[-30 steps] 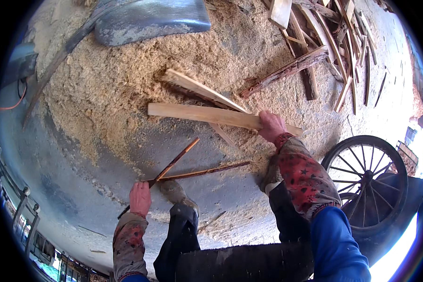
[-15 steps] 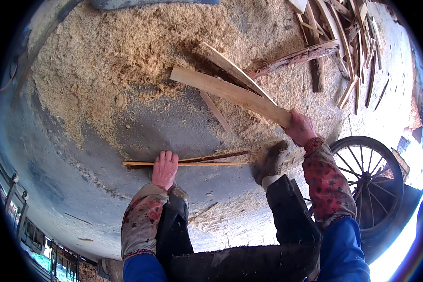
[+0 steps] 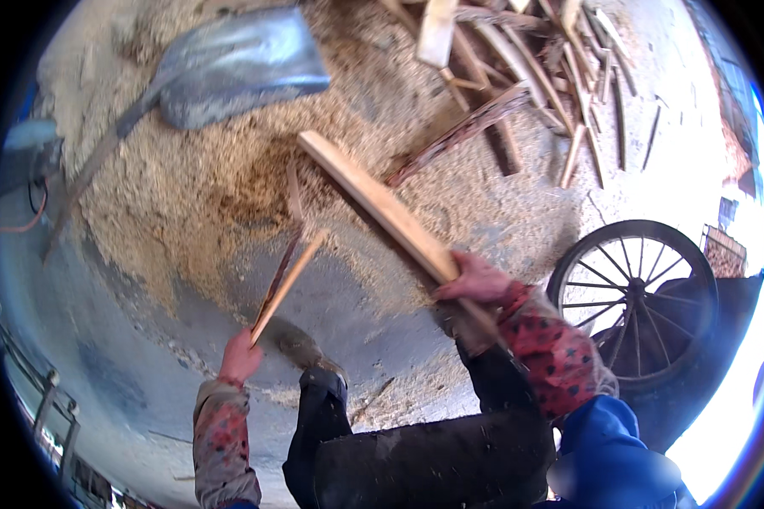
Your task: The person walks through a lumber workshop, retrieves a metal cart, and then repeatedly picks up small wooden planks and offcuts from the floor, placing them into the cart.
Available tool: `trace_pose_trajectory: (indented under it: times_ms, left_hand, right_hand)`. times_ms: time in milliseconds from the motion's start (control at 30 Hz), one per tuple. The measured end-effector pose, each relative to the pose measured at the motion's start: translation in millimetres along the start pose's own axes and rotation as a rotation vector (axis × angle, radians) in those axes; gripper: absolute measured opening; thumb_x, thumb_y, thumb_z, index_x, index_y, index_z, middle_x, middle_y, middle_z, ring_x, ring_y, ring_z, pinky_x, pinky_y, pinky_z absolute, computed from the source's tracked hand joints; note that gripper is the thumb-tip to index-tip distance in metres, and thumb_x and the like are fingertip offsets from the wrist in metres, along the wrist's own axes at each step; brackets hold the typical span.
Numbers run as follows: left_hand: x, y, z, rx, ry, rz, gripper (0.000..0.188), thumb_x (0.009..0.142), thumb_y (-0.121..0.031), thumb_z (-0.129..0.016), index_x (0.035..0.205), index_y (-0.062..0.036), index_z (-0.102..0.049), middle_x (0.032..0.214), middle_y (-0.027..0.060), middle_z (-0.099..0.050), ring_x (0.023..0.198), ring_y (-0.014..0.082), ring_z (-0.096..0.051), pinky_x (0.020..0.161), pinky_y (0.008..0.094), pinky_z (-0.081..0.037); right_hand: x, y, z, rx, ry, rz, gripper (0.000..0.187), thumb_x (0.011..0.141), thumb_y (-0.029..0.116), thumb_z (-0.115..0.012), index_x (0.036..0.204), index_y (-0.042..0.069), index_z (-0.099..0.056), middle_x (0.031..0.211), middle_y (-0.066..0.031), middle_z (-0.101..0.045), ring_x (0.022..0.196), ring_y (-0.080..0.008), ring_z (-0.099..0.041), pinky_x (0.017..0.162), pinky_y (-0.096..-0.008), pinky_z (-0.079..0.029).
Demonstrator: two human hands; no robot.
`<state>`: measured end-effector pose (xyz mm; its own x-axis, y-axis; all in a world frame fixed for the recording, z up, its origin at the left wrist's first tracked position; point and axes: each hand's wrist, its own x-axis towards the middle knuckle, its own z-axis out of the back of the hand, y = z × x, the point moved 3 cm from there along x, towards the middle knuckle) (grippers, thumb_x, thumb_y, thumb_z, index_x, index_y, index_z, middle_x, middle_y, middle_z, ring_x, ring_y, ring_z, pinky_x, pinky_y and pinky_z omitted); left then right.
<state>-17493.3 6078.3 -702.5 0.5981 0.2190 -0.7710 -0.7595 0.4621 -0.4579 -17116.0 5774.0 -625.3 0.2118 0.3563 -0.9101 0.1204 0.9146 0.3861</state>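
Observation:
My left hand (image 3: 242,356) is closed around the near ends of a pale wooden strip (image 3: 290,286) and a darker, bark-edged strip beside it; both point away from me over the floor. My right hand (image 3: 477,280) grips a long, pale wooden board (image 3: 373,204) near its lower end. That board slants up to the left, its far end above the sawdust. A darker piece of wood runs along its underside and shows blurred below the hand. Past the left-hand strips, a thin wood offcut (image 3: 294,193) lies in the sawdust.
A broad metal shovel (image 3: 242,72) rests on the sawdust heap (image 3: 153,199) at the far left. Several wood scraps (image 3: 560,76) lie piled at the far right, with a bark-covered slat (image 3: 463,131) nearer. A spoked wheel (image 3: 637,288) stands on the right.
My left hand has lifted the strips from lying crosswise and swung them to point away. My right hand has drawn the board nearer and left, more steeply angled. The view has shifted, revealing the shovel.

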Motion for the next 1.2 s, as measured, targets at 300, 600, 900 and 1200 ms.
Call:
trace_pose_trajectory:
  times_ms: [300, 600, 900, 1200]
  left_hand:
    - [-71, -172, 134, -0.814, 0.042, 0.285, 0.033, 0.084, -0.002, -0.051, 0.116, 0.0048, -0.044, 0.084, 0.0150, -0.064, 0.055, 0.0169, -0.061, 0.040, 0.0264, -0.045]
    - [-129, -433, 104, -1.477, 0.021, 0.008, 0.059, 0.090, -0.038, -0.060, 0.126, 0.0024, -0.036, 0.109, 0.0193, -0.055, 0.093, 0.0332, -0.063, 0.077, 0.0456, -0.055]
    - [-188, -594, 64, -1.252, 0.100, -0.028, 0.047, 0.087, -0.035, -0.062, 0.115, 0.0007, -0.050, 0.097, 0.0118, -0.059, 0.083, 0.0222, -0.060, 0.073, 0.0350, -0.052]
    - [-266, -879, 17, -0.925, 0.301, -0.294, 0.050, 0.087, -0.041, -0.060, 0.116, -0.0009, -0.053, 0.100, 0.0118, -0.061, 0.090, 0.0209, -0.061, 0.080, 0.0335, -0.050]
  right_hand:
    - [-146, 80, -52, 0.594, -0.062, 0.132, 0.075, 0.065, 0.032, -0.084, 0.120, -0.004, -0.049, 0.104, -0.0105, -0.060, 0.095, -0.0162, -0.057, 0.086, -0.0294, -0.047]
    - [-294, 129, -38, 0.297, -0.343, 0.467, 0.065, 0.068, 0.036, -0.078, 0.108, -0.001, -0.043, 0.096, -0.0247, -0.057, 0.097, -0.0442, -0.054, 0.080, -0.0445, -0.046]
    - [-404, 52, 34, 0.723, -0.292, 0.550, 0.093, 0.076, 0.054, -0.069, 0.139, -0.002, -0.029, 0.125, -0.0216, -0.046, 0.120, -0.0318, -0.045, 0.100, -0.0380, -0.038]
    - [-562, -20, 192, 1.107, -0.465, 0.641, 0.072, 0.083, 0.027, -0.067, 0.137, -0.002, -0.030, 0.124, -0.0188, -0.051, 0.119, -0.0227, -0.046, 0.101, -0.0332, -0.036]
